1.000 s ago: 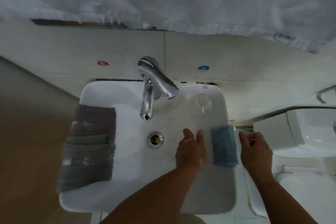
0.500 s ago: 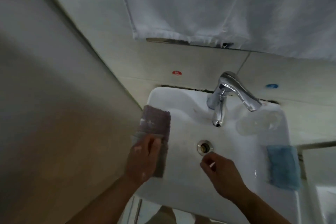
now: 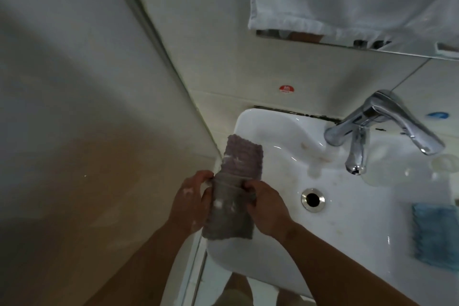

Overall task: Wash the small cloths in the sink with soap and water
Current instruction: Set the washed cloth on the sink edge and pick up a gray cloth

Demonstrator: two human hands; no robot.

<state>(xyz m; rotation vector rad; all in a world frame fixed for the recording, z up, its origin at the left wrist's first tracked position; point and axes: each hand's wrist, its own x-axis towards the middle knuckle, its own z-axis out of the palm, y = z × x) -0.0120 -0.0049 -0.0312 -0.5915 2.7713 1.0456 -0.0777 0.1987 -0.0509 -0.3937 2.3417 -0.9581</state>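
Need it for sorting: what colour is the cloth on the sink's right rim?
The cloth is blue; head view.

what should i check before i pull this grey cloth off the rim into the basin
1. Grip on the grey cloth: left hand and right hand pinch its opposite edges. Ok.
2. Purple cloth free of the grey one: they meet on the sink rim, overlap unclear. Cannot tell.
3. Water from the faucet: no stream visible. Not ok.
4. Drain uncovered: nothing lies over it. Ok.
5. Soap present: white flecks on the grey cloth and the left hand. Ok.
6. Blue cloth out of the way: on the right rim, apart from both hands. Ok.
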